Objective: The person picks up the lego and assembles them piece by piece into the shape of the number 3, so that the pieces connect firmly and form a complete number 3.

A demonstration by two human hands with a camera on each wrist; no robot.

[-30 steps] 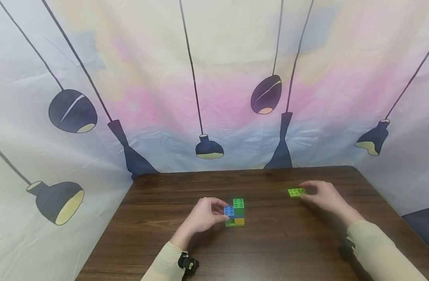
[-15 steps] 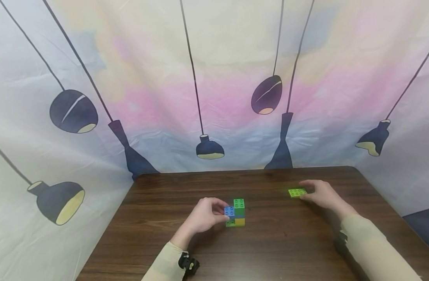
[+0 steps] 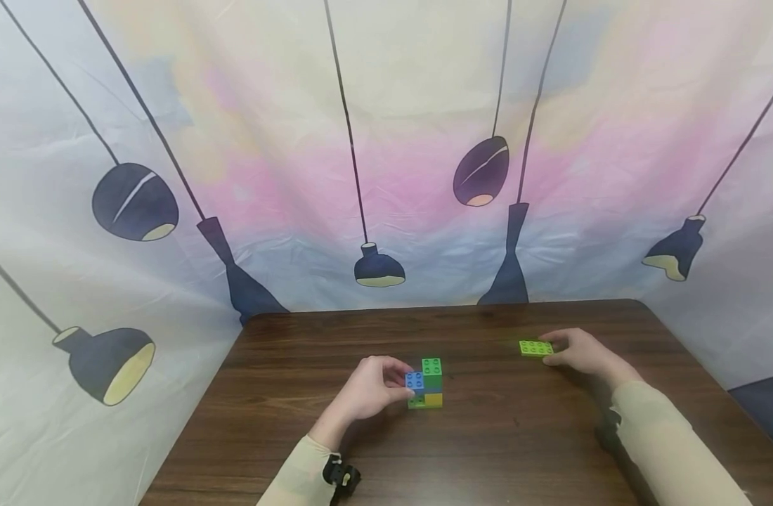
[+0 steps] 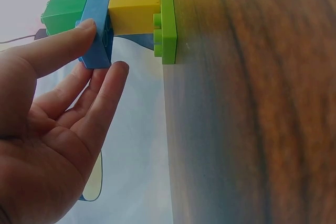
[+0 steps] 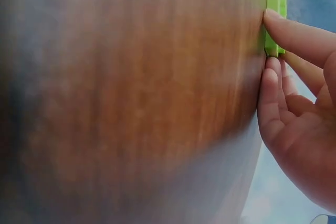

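Observation:
In the head view a small stack of toy building bricks stands on the table: a lime-green base plate (image 4: 169, 24), a yellow brick (image 4: 135, 8), a blue brick (image 3: 414, 381) across it and a green brick (image 3: 431, 370) on top. My left hand (image 3: 369, 390) pinches the blue brick's overhanging left end between thumb and fingers. Farther back to the right, a flat lime-green building brick (image 3: 535, 348) lies studs up. Its right end sits between the thumb and fingers of my right hand (image 3: 585, 351); the right wrist view shows the thumb (image 5: 294, 32) against it.
Both hands work over a dark brown wooden table (image 3: 475, 450). Behind it hangs a pastel cloth backdrop (image 3: 412, 176) printed with hanging lamps. A black strap device (image 3: 341, 476) is on the left wrist.
My right hand has come slightly lower and nearer around the flat lime-green brick's right end, and its forearm has shifted a little left. The left hand and stack look unchanged.

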